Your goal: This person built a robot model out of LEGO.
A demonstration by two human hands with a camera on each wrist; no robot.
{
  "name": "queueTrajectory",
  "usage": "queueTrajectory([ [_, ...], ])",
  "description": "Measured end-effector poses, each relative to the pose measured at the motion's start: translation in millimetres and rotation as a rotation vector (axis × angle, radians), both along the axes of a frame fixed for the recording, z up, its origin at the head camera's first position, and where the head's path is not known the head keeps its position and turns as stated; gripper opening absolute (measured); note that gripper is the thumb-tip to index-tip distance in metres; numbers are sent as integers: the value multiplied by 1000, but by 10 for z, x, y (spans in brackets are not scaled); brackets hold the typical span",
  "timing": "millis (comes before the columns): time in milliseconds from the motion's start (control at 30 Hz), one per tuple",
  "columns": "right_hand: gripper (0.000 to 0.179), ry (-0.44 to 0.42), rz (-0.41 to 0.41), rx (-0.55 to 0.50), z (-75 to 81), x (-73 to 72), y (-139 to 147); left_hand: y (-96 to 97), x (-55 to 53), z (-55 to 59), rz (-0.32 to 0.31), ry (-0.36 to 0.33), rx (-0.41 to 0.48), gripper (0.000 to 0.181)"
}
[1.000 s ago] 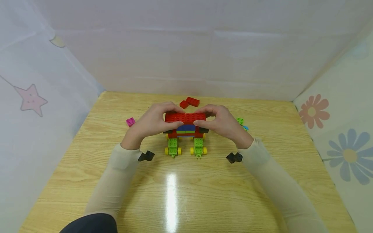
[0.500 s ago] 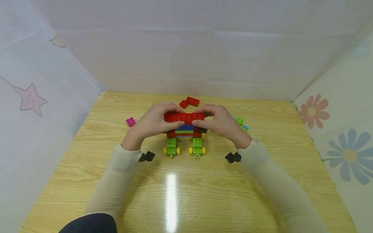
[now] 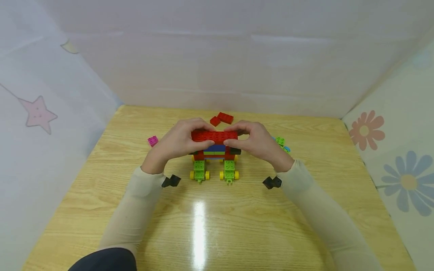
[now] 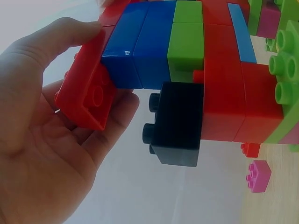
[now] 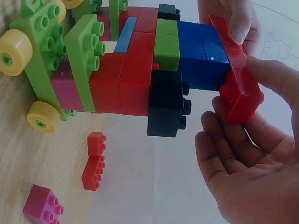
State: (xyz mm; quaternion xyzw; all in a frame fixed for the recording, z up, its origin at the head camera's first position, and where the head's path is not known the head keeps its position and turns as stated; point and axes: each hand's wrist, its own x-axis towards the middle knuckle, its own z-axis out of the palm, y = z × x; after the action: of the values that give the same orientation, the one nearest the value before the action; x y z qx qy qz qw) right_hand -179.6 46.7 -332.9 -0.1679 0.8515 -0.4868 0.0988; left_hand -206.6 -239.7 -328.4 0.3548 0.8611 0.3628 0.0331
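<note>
A toy of stacked building blocks stands mid-table, with red bricks across its top. My left hand pinches the left top red brick, thumb on the near side and fingers behind. Likewise, my right hand grips the right top red brick. Below these come blue bricks, lime green bricks and more red ones. A black brick juts out on the left side, another black brick on the right. Green bases with yellow wheels carry the stack.
Two loose red bricks lie behind the toy. To the left is a pink brick; green and blue pieces lie partly hidden beyond my right wrist. Cloth walls border the wooden table at the back and sides.
The toy has shifted very slightly to the left, and my right hand with it. Both hands keep their hold on the top red bricks.
</note>
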Motion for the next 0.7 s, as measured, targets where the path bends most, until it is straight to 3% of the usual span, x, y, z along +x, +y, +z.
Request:
queueTrajectory([
  [300,35,-6,-38,-64,31,-115,48,-50,2,52,21,-45,-19,35],
  [467,36,-23,-83,-75,-2,-298,73,-58,-6,57,31,-48,-30,36],
  [700,39,-23,-139,-39,-159,-662,59,-60,-5,66,33,-56,-40,37],
])
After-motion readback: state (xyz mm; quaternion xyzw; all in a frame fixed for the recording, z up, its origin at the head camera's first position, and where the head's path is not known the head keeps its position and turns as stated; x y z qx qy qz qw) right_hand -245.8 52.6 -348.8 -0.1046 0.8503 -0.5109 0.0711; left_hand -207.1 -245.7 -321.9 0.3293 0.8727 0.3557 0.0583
